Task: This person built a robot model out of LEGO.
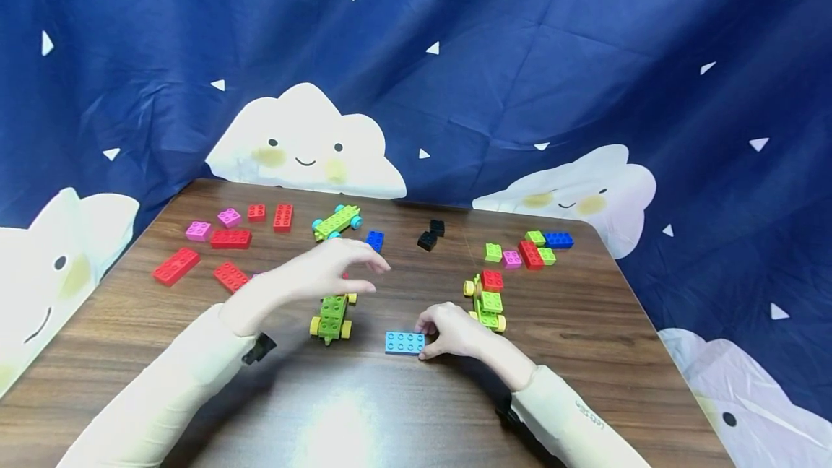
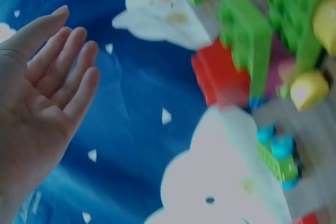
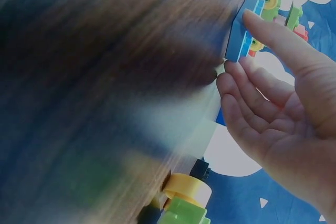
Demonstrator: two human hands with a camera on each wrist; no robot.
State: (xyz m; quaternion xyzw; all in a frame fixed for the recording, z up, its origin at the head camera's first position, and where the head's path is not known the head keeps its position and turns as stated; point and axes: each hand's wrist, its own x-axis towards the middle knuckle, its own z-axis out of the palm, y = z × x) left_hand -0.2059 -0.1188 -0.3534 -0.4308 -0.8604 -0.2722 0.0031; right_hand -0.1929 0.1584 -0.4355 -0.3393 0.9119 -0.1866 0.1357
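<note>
A light blue brick (image 1: 405,343) with two rows of studs lies near the front middle of the table. My right hand (image 1: 451,332) holds its right end between thumb and fingers; the right wrist view shows the thumb (image 3: 257,24) against the brick's side. My left hand (image 1: 325,266) is raised in the air with nothing in it, fingers extended and thumb apart. It partly covers a green toy car (image 1: 333,316) with yellow wheels. In the left wrist view, the palm (image 2: 44,108) faces the camera, and a red brick (image 2: 223,74) shows under the car's green bricks.
Right of my right hand stands another green car (image 1: 487,305) with yellow wheels. A green car base (image 1: 336,222) with blue wheels sits at the back. Red bricks (image 1: 230,239) and pink ones lie left, black bricks (image 1: 427,240) at back middle, mixed bricks (image 1: 531,254) at back right.
</note>
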